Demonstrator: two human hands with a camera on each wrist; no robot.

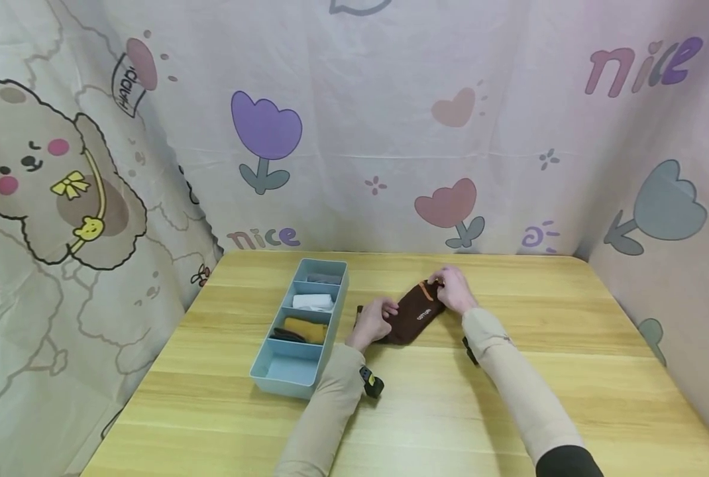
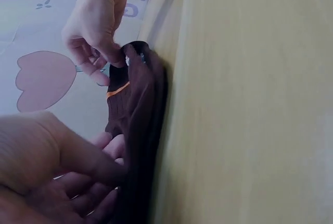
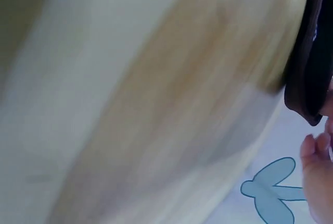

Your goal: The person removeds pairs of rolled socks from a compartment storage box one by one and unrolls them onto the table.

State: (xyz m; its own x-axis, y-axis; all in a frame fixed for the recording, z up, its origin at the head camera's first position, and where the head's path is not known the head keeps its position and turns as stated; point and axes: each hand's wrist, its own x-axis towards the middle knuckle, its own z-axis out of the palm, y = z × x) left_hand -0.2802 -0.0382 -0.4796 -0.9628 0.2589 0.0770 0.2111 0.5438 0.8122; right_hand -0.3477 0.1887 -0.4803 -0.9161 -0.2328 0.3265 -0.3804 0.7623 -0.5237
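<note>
A dark brown sock [image 1: 413,317] with an orange stripe near its cuff and pale "COTTON" lettering lies on the table in the head view. My right hand [image 1: 454,289] pinches the cuff end at the far right. At the near left end, my left hand [image 1: 375,321] holds the fabric between thumb and curled fingers. Up close in the left wrist view, the brown sock [image 2: 140,109] shows its ribbed cuff, and its layers stand slightly apart. Only part of the right hand [image 3: 318,177] and the dark cuff edge appear in the right wrist view.
A light blue divided box [image 1: 285,372] stands left of my left hand. Its compartments hold a grey folded item [image 1: 323,278], a white roll [image 1: 313,301], and a mustard cloth [image 1: 305,329] beside a dark one [image 1: 287,336]. A printed curtain [image 1: 354,132] hangs behind the wooden table [image 1: 426,424].
</note>
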